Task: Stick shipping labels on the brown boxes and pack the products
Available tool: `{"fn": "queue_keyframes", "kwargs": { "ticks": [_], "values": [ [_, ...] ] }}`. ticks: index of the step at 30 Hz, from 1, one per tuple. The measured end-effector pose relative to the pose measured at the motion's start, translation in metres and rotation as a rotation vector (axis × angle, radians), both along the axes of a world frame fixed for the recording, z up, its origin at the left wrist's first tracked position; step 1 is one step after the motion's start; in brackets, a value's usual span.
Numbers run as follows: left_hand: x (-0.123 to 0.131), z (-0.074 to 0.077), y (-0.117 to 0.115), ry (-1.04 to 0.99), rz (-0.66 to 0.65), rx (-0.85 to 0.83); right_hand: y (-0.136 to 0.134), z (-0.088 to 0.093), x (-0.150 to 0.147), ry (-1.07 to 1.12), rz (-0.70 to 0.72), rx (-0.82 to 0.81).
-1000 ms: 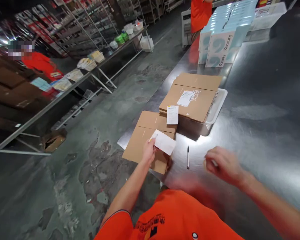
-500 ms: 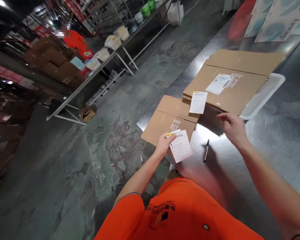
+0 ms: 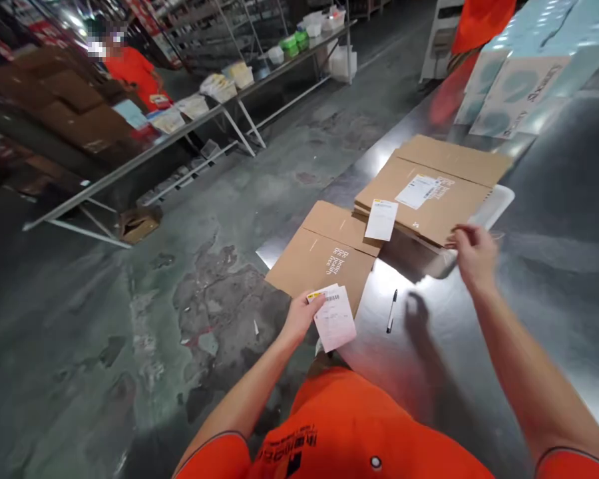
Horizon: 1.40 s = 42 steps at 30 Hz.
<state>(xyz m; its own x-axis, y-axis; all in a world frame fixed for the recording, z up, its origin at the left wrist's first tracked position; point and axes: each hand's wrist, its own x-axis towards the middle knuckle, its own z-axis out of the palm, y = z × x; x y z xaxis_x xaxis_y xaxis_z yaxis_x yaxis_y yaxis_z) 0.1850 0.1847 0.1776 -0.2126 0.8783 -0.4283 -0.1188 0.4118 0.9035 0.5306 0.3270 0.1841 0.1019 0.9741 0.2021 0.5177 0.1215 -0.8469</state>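
Observation:
My left hand (image 3: pixel 302 318) holds a few white shipping labels (image 3: pixel 333 319) with a yellow-edged corner, just over the near end of a flattened cardboard carton (image 3: pixel 324 258). Beside that carton lies a higher stack of flattened cartons (image 3: pixel 422 199), with a white label sheet (image 3: pixel 381 219) resting on its front edge. My right hand (image 3: pixel 474 256), slightly blurred, is at that stack's near right corner. A black marker pen (image 3: pixel 391 311) lies on the steel table (image 3: pixel 554 199) between my hands.
A white plastic tray (image 3: pixel 494 206) sticks out under the stack. Pale blue printed boxes (image 3: pixel 519 86) stand at the table's far end near a person in orange (image 3: pixel 482 23). Left of the table lies a concrete floor (image 3: pixel 219 319); beyond it, another person in orange (image 3: pixel 132 73) stands behind a paper-laden bench (image 3: pixel 194 120).
My right hand has moved forward from beside the pen to the stack's corner. My left hand has lifted its labels off the carton, and the view has swung left.

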Motion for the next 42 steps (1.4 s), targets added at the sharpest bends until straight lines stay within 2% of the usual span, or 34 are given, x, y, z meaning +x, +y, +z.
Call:
{"fn": "queue_keyframes", "kwargs": {
  "ticks": [4, 6, 7, 11, 15, 16, 18, 19, 21, 24, 27, 29, 31, 32, 34, 35, 37, 40, 42],
  "values": [
    [0.014, 0.001, 0.004, -0.030, -0.067, 0.037, -0.079, -0.015, -0.104, 0.215, 0.431, -0.327],
    [0.019, 0.000, 0.006, -0.040, -0.082, 0.051, -0.100, -0.014, -0.132, 0.296, 0.569, -0.457],
    [0.019, 0.000, 0.006, -0.029, -0.076, 0.045, -0.106, -0.013, -0.140, 0.329, 0.588, -0.485],
    [-0.002, -0.011, -0.005, 0.048, -0.007, -0.044, -0.107, -0.008, -0.150, 0.431, 0.489, -0.449],
    [-0.043, -0.028, -0.038, 0.312, -0.007, -0.276, -0.102, -0.009, -0.162, 0.585, 0.298, -0.367],
    [-0.051, -0.030, -0.047, 0.398, -0.016, -0.295, -0.102, -0.010, -0.168, 0.629, 0.265, -0.355],
    [-0.061, -0.030, -0.061, 0.495, -0.045, -0.220, -0.101, -0.013, -0.183, 0.701, 0.229, -0.366],
    [-0.062, -0.028, -0.066, 0.472, -0.072, -0.142, -0.100, -0.015, -0.192, 0.729, 0.222, -0.388],
    [-0.056, -0.023, -0.067, 0.306, -0.153, 0.008, -0.100, -0.018, -0.210, 0.781, 0.198, -0.436],
    [-0.038, -0.022, -0.054, 0.051, -0.171, 0.086, -0.092, -0.023, -0.227, 0.826, 0.187, -0.474],
    [-0.029, -0.031, -0.042, -0.005, -0.026, 0.009, -0.071, -0.036, -0.209, 0.758, 0.250, -0.483],
    [-0.033, -0.041, -0.041, -0.080, 0.024, -0.073, -0.054, -0.054, -0.175, 0.605, 0.141, -0.404],
    [-0.043, -0.050, -0.044, -0.161, -0.028, -0.176, -0.046, -0.077, -0.133, 0.264, -0.077, -0.292],
    [-0.050, -0.054, -0.044, -0.176, -0.078, -0.217, -0.046, -0.089, -0.114, 0.012, -0.124, -0.287],
    [-0.065, -0.060, -0.038, -0.138, -0.147, -0.231, -0.057, -0.113, -0.087, -0.410, -0.111, -0.409],
    [-0.072, -0.062, -0.030, -0.094, -0.147, -0.194, -0.065, -0.123, -0.080, -0.552, -0.066, -0.478],
    [-0.083, -0.064, -0.004, -0.004, -0.093, -0.075, -0.082, -0.139, -0.077, -0.680, 0.030, -0.548],
    [-0.094, -0.065, 0.050, 0.107, -0.026, 0.065, -0.096, -0.149, -0.086, -0.677, 0.091, -0.515],
    [-0.098, -0.066, 0.080, 0.298, -0.031, 0.119, -0.096, -0.146, -0.088, -0.623, 0.058, -0.486]
  ]
}}
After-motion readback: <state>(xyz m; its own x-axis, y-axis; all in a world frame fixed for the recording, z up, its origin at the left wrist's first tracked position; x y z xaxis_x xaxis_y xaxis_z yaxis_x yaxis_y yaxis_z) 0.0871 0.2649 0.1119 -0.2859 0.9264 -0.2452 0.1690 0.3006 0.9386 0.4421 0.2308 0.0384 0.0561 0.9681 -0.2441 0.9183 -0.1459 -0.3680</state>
